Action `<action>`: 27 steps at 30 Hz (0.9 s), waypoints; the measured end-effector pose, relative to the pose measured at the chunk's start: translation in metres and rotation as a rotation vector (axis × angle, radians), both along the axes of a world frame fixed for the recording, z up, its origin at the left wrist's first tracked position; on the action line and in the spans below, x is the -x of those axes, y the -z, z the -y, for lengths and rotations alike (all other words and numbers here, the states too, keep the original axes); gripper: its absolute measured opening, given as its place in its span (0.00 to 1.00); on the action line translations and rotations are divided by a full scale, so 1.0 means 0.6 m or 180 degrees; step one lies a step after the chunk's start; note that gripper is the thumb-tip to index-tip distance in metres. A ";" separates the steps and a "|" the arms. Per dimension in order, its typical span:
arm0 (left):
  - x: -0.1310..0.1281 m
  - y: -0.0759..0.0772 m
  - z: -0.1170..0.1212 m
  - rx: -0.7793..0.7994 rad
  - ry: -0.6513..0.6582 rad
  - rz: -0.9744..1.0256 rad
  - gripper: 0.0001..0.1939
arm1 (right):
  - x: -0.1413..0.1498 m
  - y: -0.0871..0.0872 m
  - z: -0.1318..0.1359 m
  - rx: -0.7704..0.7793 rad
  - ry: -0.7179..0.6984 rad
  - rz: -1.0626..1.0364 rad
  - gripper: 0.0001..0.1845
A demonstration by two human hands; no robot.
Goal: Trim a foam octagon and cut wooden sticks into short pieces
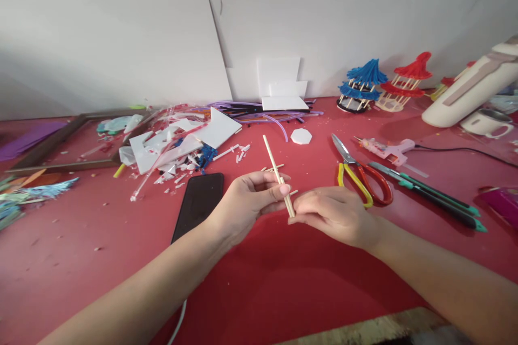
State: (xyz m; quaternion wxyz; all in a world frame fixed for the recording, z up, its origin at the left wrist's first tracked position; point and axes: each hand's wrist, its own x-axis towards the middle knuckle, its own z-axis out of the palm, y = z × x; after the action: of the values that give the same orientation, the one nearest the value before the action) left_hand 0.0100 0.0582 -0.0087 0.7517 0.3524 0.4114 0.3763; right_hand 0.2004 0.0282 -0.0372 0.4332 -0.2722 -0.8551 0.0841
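Observation:
My left hand (245,199) is closed in a pinch around thin pale wooden sticks (271,154), a longer one with a shorter one lying against it. They tilt, the long end pointing up and away. At their lower end my right hand (335,214) has thumb and fingers pressed together on the sticks. Its fingers partly hide a short stick end beside them. A few loose sticks (279,166) lie on the red table just behind my left fingers. Farther back is a small white octagonal piece (301,136).
Scissors (360,170), a box cutter (429,194) and a pink glue gun (388,150) lie right. Behind stand blue (366,78) and red (413,75) pavilion models, a bottle (469,86) and a mug (485,122). Left are a phone (199,202), white scraps (178,145) and a frame (81,164).

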 end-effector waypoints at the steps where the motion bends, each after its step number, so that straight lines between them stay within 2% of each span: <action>1: 0.000 0.000 0.001 -0.0021 0.0013 0.0004 0.13 | -0.001 0.000 0.000 0.0014 -0.0029 -0.0016 0.04; 14: 0.000 -0.001 0.005 -0.0225 0.0055 0.0009 0.10 | -0.001 0.000 0.000 0.0128 -0.0038 -0.0073 0.04; 27: 0.000 -0.003 0.006 -0.0235 0.0014 -0.0093 0.13 | -0.004 0.000 -0.002 0.0093 -0.0111 -0.0009 0.02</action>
State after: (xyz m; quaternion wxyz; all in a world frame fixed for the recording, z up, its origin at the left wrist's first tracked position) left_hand 0.0101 0.0546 -0.0068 0.7329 0.3862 0.4073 0.3843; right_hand 0.2029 0.0293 -0.0369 0.4289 -0.2633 -0.8578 0.1044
